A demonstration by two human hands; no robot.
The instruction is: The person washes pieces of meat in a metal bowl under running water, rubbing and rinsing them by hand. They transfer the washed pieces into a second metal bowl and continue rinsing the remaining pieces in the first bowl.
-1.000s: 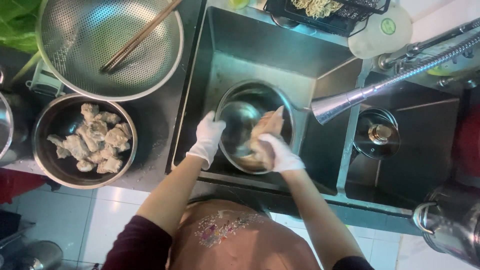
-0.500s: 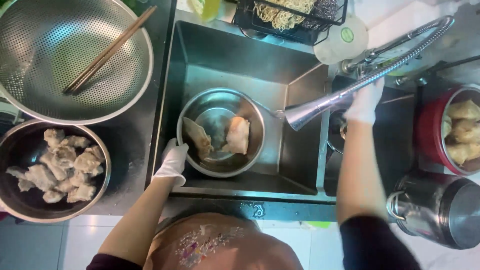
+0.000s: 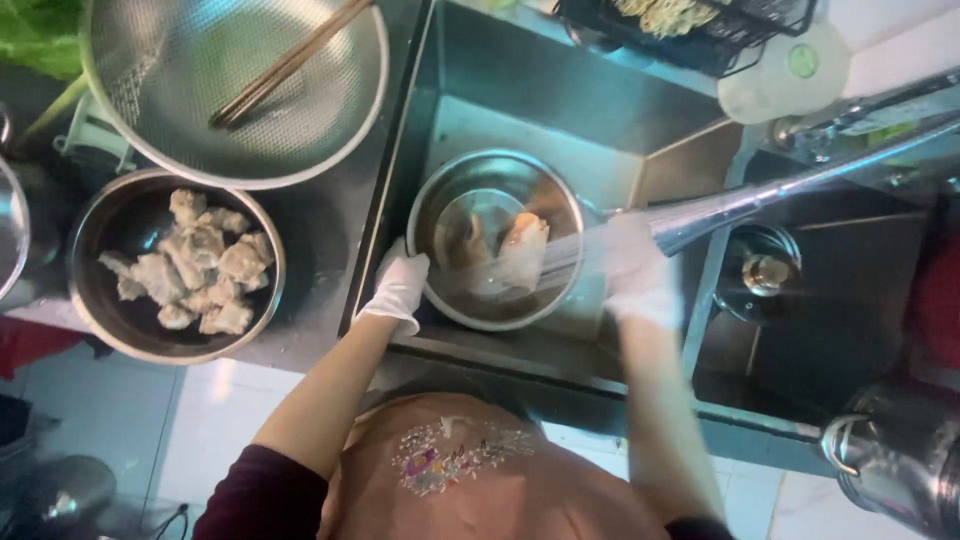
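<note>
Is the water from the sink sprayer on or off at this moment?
On. A pale stream runs from the sprayer nozzle into the steel bowl, passing the gloved right hand.

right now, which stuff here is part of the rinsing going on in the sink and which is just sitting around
In use:
steel bowl in the sink
meat pieces in it
spray faucet running water
left hand on the bowl rim
right hand, blurred, by the spray

Lying about:
colander with chopsticks
bowl of cut meat
pot
</note>
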